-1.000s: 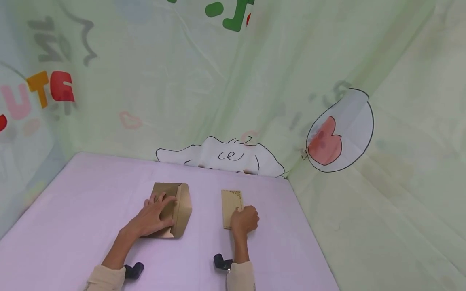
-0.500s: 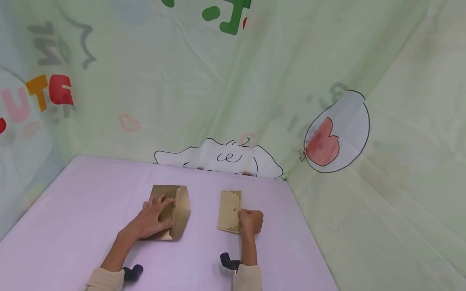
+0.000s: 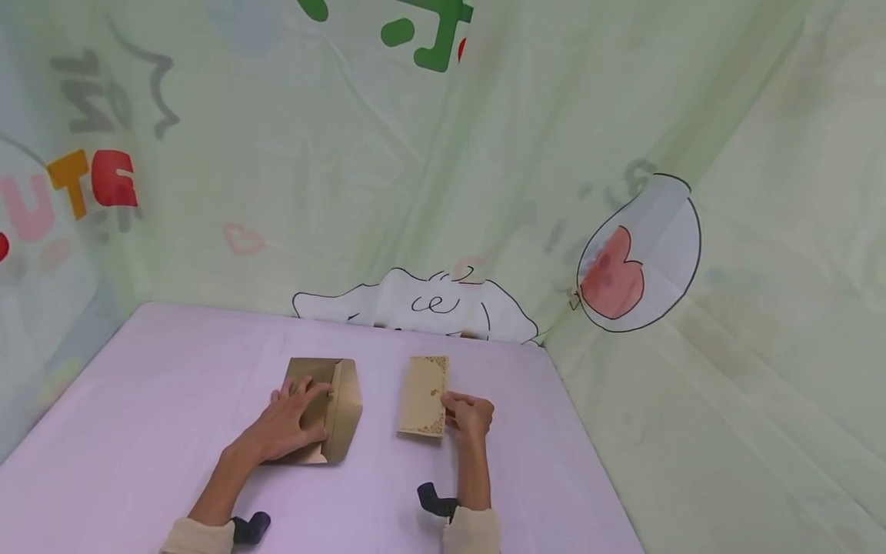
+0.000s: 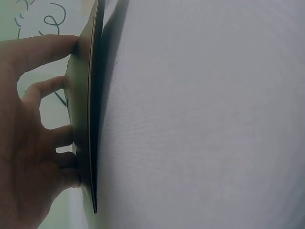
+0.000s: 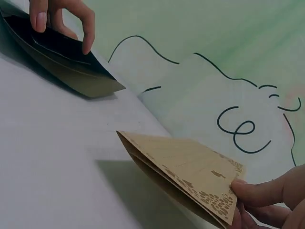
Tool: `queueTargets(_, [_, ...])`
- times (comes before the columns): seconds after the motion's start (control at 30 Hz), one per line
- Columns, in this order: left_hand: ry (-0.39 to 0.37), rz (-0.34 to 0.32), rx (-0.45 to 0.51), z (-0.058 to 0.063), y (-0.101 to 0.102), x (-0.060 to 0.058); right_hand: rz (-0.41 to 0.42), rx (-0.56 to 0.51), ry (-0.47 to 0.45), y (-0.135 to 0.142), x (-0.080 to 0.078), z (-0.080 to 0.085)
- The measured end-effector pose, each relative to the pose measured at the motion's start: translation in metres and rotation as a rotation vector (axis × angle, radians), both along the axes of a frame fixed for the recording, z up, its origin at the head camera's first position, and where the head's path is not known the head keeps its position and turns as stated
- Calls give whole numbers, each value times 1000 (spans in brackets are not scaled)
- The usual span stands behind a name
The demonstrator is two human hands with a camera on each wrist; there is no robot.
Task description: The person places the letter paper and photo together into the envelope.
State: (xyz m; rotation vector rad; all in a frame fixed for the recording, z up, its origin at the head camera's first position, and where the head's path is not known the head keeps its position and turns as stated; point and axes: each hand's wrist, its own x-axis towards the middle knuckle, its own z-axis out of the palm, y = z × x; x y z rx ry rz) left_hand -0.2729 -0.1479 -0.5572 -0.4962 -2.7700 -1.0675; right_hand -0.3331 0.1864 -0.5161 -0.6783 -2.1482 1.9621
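A gold envelope (image 3: 348,408) lies on the table at left, its flap folded out to the right. My left hand (image 3: 282,425) rests on it with spread fingers, the fingertips down on its surface near the opening, as the right wrist view also shows. To the right, my right hand (image 3: 473,415) pinches a cream folded card (image 3: 422,394) by its right edge between thumb and fingers. Brown ornaments decorate the card's corners. In the right wrist view the card (image 5: 190,160) is tilted over the table with a shadow beneath, its folded layers slightly apart.
A pale lilac cloth covers the table (image 3: 374,500). Behind and to the right hangs a green printed curtain (image 3: 291,154), meeting the table's back edge. Black wrist mounts (image 3: 436,500) stick out beside both forearms.
The right hand has drawn the card up from the table and shifted it left, toward the envelope. My left hand and the envelope keep their place.
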Motion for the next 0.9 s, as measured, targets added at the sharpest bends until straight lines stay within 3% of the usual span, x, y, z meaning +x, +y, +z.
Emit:
queueTargets(0.57, [-29,31,-7,-7,-3,-1,271,-227,-48,-51,0,-12])
queueTargets(0.8, [24,53,-68,-6,0,-7,317,-234,-64,-69,-2,-18])
queueTargets(0.9, [11,52,-71,-6,1,-9,333,-216,-80,-76,-1,-19])
